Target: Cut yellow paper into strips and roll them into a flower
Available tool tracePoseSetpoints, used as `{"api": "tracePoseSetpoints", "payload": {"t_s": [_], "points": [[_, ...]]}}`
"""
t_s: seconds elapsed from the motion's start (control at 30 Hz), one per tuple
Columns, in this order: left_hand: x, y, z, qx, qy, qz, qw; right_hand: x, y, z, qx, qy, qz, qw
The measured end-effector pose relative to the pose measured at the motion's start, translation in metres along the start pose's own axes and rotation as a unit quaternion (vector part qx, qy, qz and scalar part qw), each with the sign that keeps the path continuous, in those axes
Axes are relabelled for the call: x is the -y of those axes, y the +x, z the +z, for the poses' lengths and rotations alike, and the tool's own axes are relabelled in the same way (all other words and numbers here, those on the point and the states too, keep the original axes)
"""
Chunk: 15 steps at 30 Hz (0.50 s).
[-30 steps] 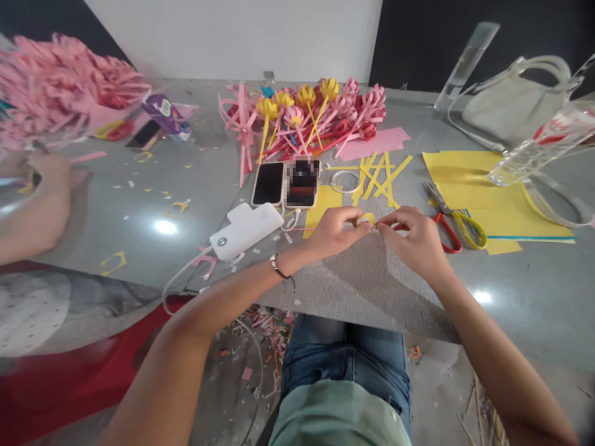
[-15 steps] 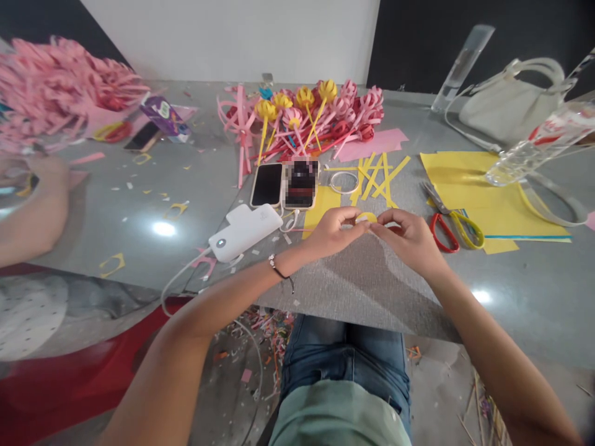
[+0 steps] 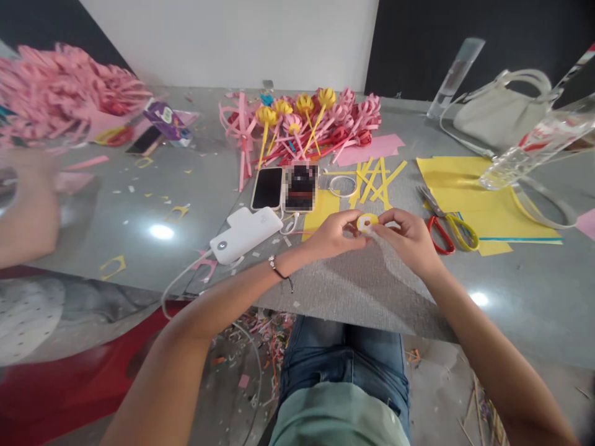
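A small round yellow paper piece (image 3: 367, 221) with a pale middle is held between my two hands above the grey cloth-like mat. My left hand (image 3: 338, 234) pinches its left side, with a dark bracelet on the wrist. On the right side, the fingertips of my right hand (image 3: 405, 238) close on its lower edge. Just beyond lie thin yellow strips (image 3: 382, 184) and a white ring (image 3: 343, 185). Scissors (image 3: 449, 224) with red and yellow handles rest to the right of my right hand. Part of a yellow sheet (image 3: 320, 214) shows behind my left hand.
Two phones (image 3: 267, 188) and a white power bank (image 3: 246, 235) with a cable lie left. Behind are pink and yellow paper flowers (image 3: 304, 105). Yellow sheets (image 3: 450, 179), a clear bottle (image 3: 534, 145) and a white bag (image 3: 502, 114) stand right. Another person's arm (image 3: 32, 210) is far left.
The round yellow piece has turned so more of its pale face and a dark spot show. My fingers have shifted slightly around it. The other person's arm has moved a little.
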<state>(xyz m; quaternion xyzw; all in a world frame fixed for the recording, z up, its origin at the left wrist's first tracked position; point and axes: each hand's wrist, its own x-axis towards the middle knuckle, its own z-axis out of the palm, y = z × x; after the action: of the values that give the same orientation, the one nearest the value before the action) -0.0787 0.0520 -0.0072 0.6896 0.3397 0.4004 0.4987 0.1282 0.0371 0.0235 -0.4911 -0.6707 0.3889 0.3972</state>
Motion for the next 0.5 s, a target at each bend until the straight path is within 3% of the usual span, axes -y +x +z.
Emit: {"api": "tracePoseSetpoints", "payload": {"t_s": [0.1, 0.2, 0.3, 0.4, 0.5], "points": [[0.0, 0.001, 0.002, -0.017, -0.028, -0.002, 0.999, -0.003, 0.001, 0.001, 0.0, 0.026, -0.006, 1.0], [-0.002, 0.001, 0.002, -0.056, -0.035, 0.0, 0.998, -0.001, 0.005, -0.01, -0.005, 0.008, -0.023, 1.0], [-0.001, 0.003, -0.003, -0.095, -0.048, -0.016, 0.994, -0.006, 0.015, -0.044, -0.108, -0.045, -0.053, 0.992], [0.003, 0.006, -0.009, -0.143, -0.077, -0.049, 0.985, -0.026, 0.026, -0.091, -0.205, -0.151, -0.053, 0.966], [0.01, 0.01, -0.014, -0.19, -0.089, -0.073, 0.975, -0.055, 0.034, -0.121, -0.176, -0.249, -0.008, 0.952]]}}
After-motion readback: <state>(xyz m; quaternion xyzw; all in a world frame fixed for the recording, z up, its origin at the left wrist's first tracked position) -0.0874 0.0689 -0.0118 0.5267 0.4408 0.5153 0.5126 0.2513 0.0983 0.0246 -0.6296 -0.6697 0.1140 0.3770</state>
